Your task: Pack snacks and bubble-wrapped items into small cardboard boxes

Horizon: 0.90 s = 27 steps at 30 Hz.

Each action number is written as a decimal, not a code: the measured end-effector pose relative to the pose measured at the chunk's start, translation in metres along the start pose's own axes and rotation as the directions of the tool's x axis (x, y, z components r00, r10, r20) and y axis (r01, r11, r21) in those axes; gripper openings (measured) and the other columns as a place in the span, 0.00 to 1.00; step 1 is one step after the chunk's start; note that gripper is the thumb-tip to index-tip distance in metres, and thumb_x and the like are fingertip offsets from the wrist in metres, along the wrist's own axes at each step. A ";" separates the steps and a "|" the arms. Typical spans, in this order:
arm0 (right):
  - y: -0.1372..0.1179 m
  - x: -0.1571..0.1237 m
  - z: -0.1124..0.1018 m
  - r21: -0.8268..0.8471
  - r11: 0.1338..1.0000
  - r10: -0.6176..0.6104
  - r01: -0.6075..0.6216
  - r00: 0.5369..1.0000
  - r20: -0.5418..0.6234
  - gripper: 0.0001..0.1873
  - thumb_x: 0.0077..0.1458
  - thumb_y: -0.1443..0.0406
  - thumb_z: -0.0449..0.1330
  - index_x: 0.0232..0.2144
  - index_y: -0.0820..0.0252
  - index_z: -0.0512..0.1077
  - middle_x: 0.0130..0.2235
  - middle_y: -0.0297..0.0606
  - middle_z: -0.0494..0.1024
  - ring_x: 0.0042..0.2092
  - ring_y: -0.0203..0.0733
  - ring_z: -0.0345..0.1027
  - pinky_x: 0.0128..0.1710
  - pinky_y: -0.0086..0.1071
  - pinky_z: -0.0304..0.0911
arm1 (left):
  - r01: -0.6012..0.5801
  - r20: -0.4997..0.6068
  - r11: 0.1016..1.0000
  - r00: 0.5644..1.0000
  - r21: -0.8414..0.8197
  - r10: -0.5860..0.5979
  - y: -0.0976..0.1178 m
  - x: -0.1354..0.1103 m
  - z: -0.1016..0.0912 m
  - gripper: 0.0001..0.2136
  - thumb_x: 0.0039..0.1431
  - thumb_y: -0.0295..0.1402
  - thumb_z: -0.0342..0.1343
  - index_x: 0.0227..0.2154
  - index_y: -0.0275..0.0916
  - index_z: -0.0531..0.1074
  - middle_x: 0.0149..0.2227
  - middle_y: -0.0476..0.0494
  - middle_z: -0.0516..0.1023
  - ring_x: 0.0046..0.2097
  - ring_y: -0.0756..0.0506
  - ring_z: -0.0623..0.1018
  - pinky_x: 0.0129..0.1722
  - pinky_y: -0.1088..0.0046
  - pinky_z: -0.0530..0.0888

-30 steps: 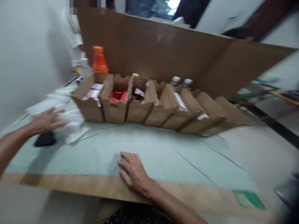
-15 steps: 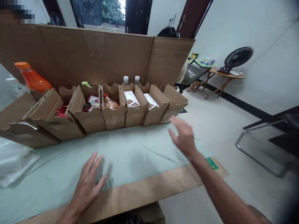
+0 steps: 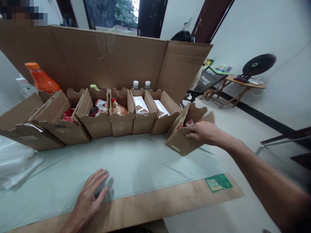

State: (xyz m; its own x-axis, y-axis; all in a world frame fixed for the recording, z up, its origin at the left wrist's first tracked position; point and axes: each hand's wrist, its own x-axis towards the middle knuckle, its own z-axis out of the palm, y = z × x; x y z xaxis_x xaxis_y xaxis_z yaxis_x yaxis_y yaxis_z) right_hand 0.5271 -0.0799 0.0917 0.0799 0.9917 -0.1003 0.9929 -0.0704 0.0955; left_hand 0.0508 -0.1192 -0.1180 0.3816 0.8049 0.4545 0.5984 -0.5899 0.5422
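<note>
My right hand (image 3: 202, 132) grips the near edge of the cardboard box (image 3: 179, 142) at the right end of the row, fingers over its rim. That box stands turned and pulled forward from its neighbour, with something red and pinkish inside that I cannot make out. My left hand (image 3: 91, 192) is open and holds nothing, fingers stretched, over the front of the pale green cloth (image 3: 136, 161). Beside the pulled box is another cardboard box (image 3: 165, 126) with a white carton (image 3: 161, 108) in it.
More boxes line up leftward, holding a white box (image 3: 141, 105), a clear pack (image 3: 118, 108) and red items. Behind them stand an orange bottle (image 3: 45, 81) and a tall cardboard panel (image 3: 109, 61). Plastic bags (image 3: 17, 165) lie left; a green card (image 3: 219, 183) lies at the table's front right.
My right hand has reached the right-end box and taken hold of its edge; the box has swung forward, away from the row. My left hand remains open near the front edge.
</note>
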 end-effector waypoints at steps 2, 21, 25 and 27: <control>-0.027 -0.003 -0.007 0.040 0.998 -0.045 0.044 0.998 0.042 0.13 0.50 0.68 0.66 0.17 0.55 0.72 0.21 0.36 0.73 0.24 0.41 0.67 0.32 0.36 0.61 | 0.006 -0.016 0.999 1.000 -0.046 -0.007 0.006 0.003 -0.005 0.13 0.65 0.40 0.56 0.48 0.48 0.80 0.51 0.42 0.84 0.56 0.37 0.82 0.51 0.57 0.83; -0.060 -0.084 0.074 0.835 0.534 0.536 0.131 0.712 -0.454 0.16 0.59 0.55 0.64 0.49 0.49 0.79 0.52 0.46 0.82 0.53 0.57 0.75 0.55 0.52 0.68 | 0.357 0.029 0.870 0.929 -0.340 -0.370 0.049 0.054 0.027 0.36 0.62 0.41 0.60 0.70 0.43 0.54 0.67 0.31 0.65 0.63 0.34 0.73 0.60 0.48 0.73; -0.070 -0.070 0.153 0.903 0.428 0.314 0.032 0.932 -0.182 0.29 0.50 0.48 0.67 0.50 0.56 0.75 0.50 0.48 0.82 0.47 0.56 0.76 0.47 0.48 0.73 | 0.366 0.093 0.848 0.929 -0.385 -0.359 0.051 0.073 0.042 0.32 0.60 0.41 0.60 0.66 0.43 0.58 0.63 0.34 0.69 0.58 0.36 0.75 0.57 0.53 0.74; -0.083 -0.055 0.166 0.900 0.433 0.235 0.054 0.957 -0.171 0.28 0.51 0.47 0.67 0.47 0.58 0.75 0.47 0.47 0.82 0.48 0.56 0.76 0.47 0.47 0.72 | 0.407 0.146 0.830 0.913 -0.382 -0.381 0.057 0.081 0.048 0.26 0.61 0.40 0.58 0.61 0.42 0.62 0.57 0.36 0.73 0.52 0.38 0.78 0.50 0.57 0.76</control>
State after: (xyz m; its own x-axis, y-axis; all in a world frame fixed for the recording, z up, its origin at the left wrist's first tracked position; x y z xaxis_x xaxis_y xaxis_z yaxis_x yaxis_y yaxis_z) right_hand 0.4552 -0.1466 -0.0749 0.2946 0.9508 0.0958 0.5136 -0.0730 -0.8549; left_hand 0.1498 -0.0846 -0.0843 0.2236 0.9690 0.1051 0.3825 -0.1865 0.9050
